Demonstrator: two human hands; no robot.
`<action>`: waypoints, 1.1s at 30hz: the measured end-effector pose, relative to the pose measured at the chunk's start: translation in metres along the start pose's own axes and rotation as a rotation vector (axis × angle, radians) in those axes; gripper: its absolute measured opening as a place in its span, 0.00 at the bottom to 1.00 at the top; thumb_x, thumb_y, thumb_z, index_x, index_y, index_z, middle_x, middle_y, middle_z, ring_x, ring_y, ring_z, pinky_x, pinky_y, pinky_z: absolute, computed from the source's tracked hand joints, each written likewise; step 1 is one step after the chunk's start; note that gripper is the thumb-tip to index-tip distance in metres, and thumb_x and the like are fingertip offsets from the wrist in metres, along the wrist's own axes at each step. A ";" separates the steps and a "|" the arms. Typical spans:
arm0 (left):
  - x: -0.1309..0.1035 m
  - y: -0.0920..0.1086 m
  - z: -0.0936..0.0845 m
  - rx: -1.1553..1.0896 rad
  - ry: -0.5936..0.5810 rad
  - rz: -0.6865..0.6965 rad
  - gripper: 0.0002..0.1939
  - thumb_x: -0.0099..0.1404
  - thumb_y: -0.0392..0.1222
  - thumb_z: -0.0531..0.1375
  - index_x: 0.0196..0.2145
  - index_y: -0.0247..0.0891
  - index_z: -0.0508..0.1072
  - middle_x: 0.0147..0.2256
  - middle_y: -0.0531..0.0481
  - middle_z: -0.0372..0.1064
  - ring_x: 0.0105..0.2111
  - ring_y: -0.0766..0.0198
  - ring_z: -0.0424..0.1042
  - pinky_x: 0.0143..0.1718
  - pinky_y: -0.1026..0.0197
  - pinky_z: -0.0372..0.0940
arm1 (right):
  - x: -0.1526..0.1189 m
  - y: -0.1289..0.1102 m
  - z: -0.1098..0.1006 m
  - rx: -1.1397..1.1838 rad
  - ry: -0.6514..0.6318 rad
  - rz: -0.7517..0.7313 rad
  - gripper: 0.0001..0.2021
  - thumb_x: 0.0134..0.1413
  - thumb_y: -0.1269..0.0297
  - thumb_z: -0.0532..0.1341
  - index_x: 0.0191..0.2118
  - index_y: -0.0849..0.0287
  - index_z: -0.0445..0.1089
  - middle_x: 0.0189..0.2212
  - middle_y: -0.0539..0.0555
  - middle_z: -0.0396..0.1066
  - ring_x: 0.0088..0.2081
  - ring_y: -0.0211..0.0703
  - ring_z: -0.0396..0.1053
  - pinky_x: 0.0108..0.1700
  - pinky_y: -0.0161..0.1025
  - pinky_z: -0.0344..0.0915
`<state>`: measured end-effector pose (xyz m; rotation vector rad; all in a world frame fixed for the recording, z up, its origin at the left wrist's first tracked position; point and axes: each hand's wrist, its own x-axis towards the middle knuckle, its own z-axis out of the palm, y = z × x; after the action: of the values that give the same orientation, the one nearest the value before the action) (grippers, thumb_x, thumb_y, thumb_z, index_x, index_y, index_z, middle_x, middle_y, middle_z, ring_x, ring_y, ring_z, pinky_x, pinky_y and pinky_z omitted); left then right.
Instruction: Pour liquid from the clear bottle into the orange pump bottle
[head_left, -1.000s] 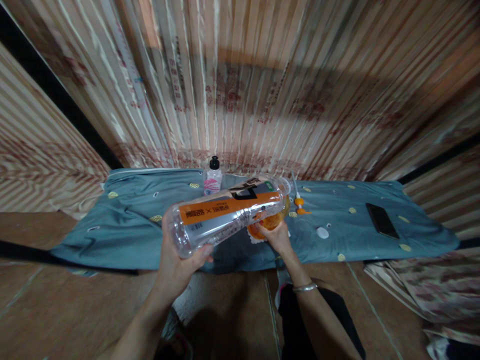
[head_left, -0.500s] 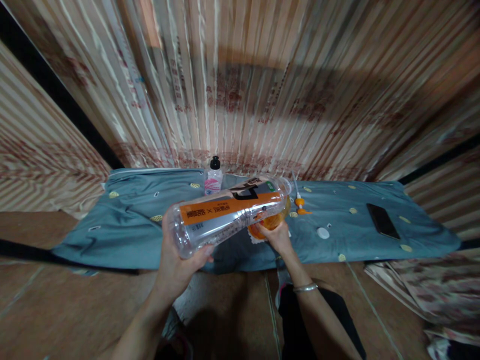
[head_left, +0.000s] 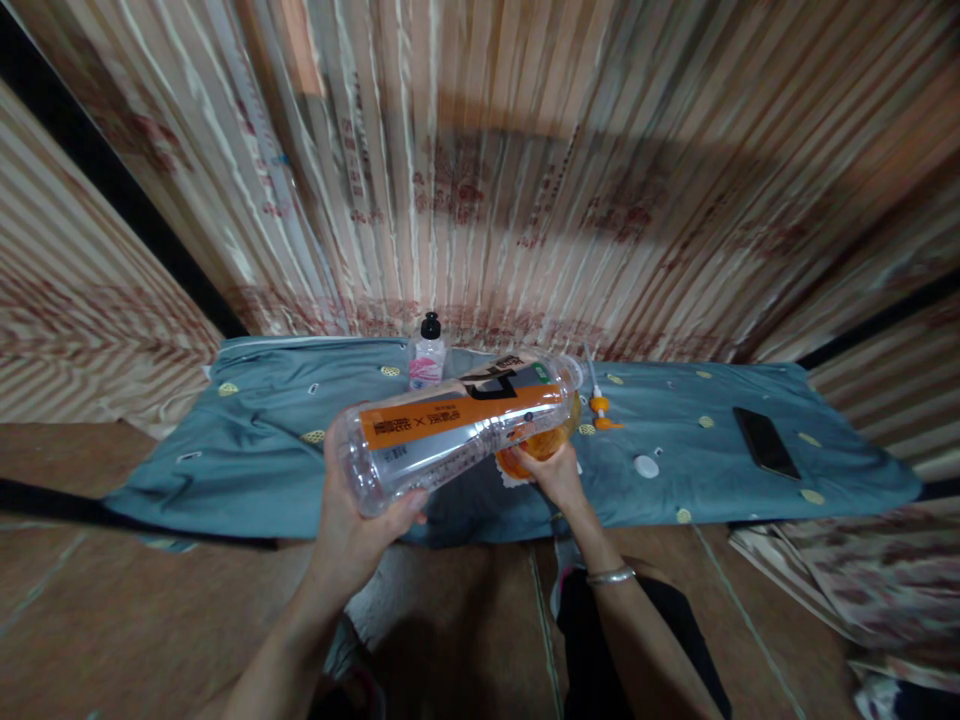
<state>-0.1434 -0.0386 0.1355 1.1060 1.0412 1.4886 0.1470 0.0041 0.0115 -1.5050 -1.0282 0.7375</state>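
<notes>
My left hand (head_left: 367, 525) is wrapped round the base of a large clear plastic bottle (head_left: 457, 420) with an orange and grey label. The bottle lies tilted in the air, its mouth up at the right and lacking a cap. Behind and below its neck, my right hand (head_left: 553, 472) grips an orange see-through bottle (head_left: 540, 445), partly hidden by the clear one. Whether liquid runs between the two cannot be seen. An orange pump head (head_left: 600, 408) with a pale tube lies just right of them. A white round cap (head_left: 646, 466) rests nearer the front edge.
A teal patterned cloth (head_left: 262, 430) covers the low bench. A small bottle with a black top (head_left: 428, 358) stands at the back. A dark phone (head_left: 765, 442) lies on the right. Striped curtains (head_left: 480, 200) hang behind, and black poles (head_left: 120, 170) flank the bench.
</notes>
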 end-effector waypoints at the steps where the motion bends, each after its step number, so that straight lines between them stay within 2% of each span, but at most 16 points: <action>1: 0.000 0.001 0.000 0.007 -0.001 -0.006 0.48 0.47 0.58 0.87 0.57 0.43 0.70 0.50 0.38 0.82 0.31 0.51 0.83 0.17 0.59 0.75 | 0.000 0.001 0.000 -0.001 -0.005 0.000 0.34 0.34 0.41 0.85 0.46 0.51 0.79 0.46 0.63 0.92 0.51 0.72 0.92 0.57 0.64 0.89; 6: 0.000 0.004 -0.001 0.021 -0.017 -0.017 0.48 0.46 0.57 0.87 0.56 0.42 0.70 0.50 0.38 0.82 0.34 0.48 0.85 0.18 0.59 0.75 | 0.001 0.005 0.004 0.009 0.037 -0.011 0.34 0.33 0.41 0.85 0.46 0.51 0.79 0.45 0.64 0.92 0.50 0.73 0.92 0.57 0.64 0.90; 9: 0.001 0.003 -0.001 0.024 -0.019 -0.002 0.48 0.47 0.57 0.87 0.57 0.42 0.70 0.50 0.39 0.82 0.31 0.51 0.84 0.18 0.60 0.75 | 0.000 0.003 0.005 0.015 0.023 -0.015 0.33 0.35 0.42 0.85 0.46 0.51 0.79 0.45 0.63 0.93 0.51 0.71 0.92 0.57 0.62 0.90; 13: 0.001 0.003 -0.003 0.033 -0.038 0.011 0.48 0.49 0.57 0.87 0.58 0.42 0.69 0.47 0.43 0.83 0.25 0.57 0.80 0.17 0.60 0.75 | 0.001 0.000 0.001 0.007 0.019 -0.012 0.34 0.32 0.43 0.86 0.45 0.51 0.80 0.44 0.62 0.93 0.50 0.71 0.92 0.56 0.62 0.90; 18: 0.001 0.002 -0.003 0.037 -0.029 0.025 0.47 0.49 0.57 0.86 0.57 0.42 0.69 0.47 0.43 0.83 0.25 0.58 0.80 0.17 0.60 0.76 | 0.002 0.002 -0.001 0.009 0.019 -0.037 0.34 0.32 0.43 0.87 0.45 0.51 0.80 0.42 0.59 0.93 0.48 0.69 0.92 0.53 0.59 0.90; 26: 0.000 -0.006 -0.002 0.017 -0.006 0.041 0.48 0.49 0.59 0.86 0.59 0.41 0.69 0.48 0.40 0.83 0.25 0.58 0.80 0.16 0.60 0.74 | 0.002 0.001 0.001 0.016 0.014 -0.004 0.35 0.31 0.43 0.86 0.46 0.51 0.80 0.45 0.63 0.93 0.51 0.73 0.92 0.58 0.64 0.89; 33: 0.002 -0.005 -0.002 0.009 -0.040 0.057 0.45 0.52 0.58 0.85 0.57 0.40 0.69 0.47 0.41 0.83 0.23 0.60 0.78 0.16 0.61 0.74 | 0.002 0.005 -0.001 -0.005 -0.011 -0.044 0.34 0.37 0.44 0.86 0.49 0.52 0.81 0.45 0.63 0.92 0.53 0.72 0.91 0.59 0.64 0.89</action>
<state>-0.1443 -0.0364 0.1304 1.1756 0.9973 1.5023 0.1499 0.0054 0.0072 -1.4794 -1.0685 0.7130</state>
